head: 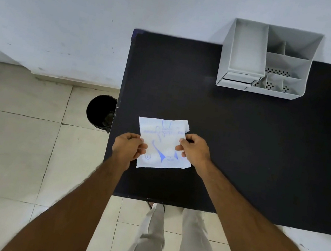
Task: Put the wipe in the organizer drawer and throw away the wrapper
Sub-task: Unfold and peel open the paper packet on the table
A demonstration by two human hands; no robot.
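Near the tabletop's [243, 148] front-left corner, the left hand [127, 148] and right hand [194, 149] pinch the wrapper's [162, 144] opposite edges, likely to tear it open.

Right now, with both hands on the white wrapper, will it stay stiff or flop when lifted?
The wrapper looks thin and probably light, so expect it to flop; its far right corner already curls. The left hand and right hand pinch opposite edges, which likely keeps it flat. It may tear easily.
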